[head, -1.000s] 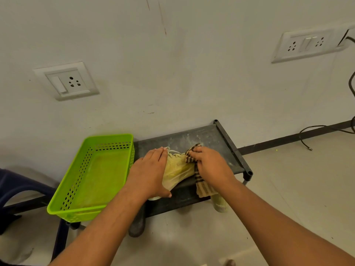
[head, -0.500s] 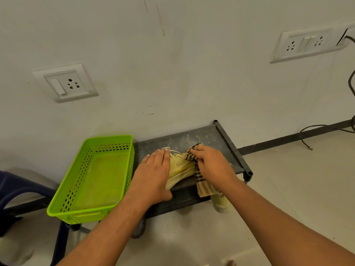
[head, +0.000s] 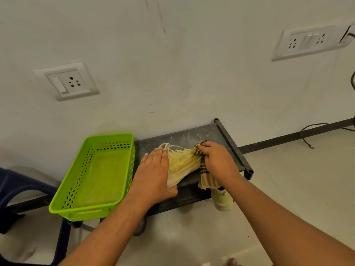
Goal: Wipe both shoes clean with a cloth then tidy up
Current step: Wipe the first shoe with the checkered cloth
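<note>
While both bare forearms reach in from the near edge, the pale floor (head: 288, 189) runs under them toward a low black shelf (head: 192, 134) standing against the wall (head: 192, 64). A second shoe (head: 222, 201), pale yellow-green, sits on the floor under the shelf's near right edge, and the shelf hides its far part.

On the shelf, the left hand (head: 153, 177) lies flat on the left side of a yellow shoe (head: 182, 162), fingers (head: 159, 156) straight and close together, thumb tucked along the shoe's near edge. The right hand (head: 219, 162) grips a checked cloth (head: 206, 176). Its fingers curl round the bunched top of the cloth and press it against the shoe's right side, while the loose end hangs over the shelf's near edge. The shoe's laces (head: 169, 145) loop out just beyond the left fingertips.

Left of the hands, a green basket (head: 84, 212) with perforated walls rests with its right side touching the shelf's left end. Part of a blue chair (head: 11, 189) shows at the far left.

On the wall, a single socket (head: 71, 81) sits above the basket, a double socket (head: 307, 42) is high on the right, and a black cable (head: 317, 131) trails down to the floor at the far right.
</note>
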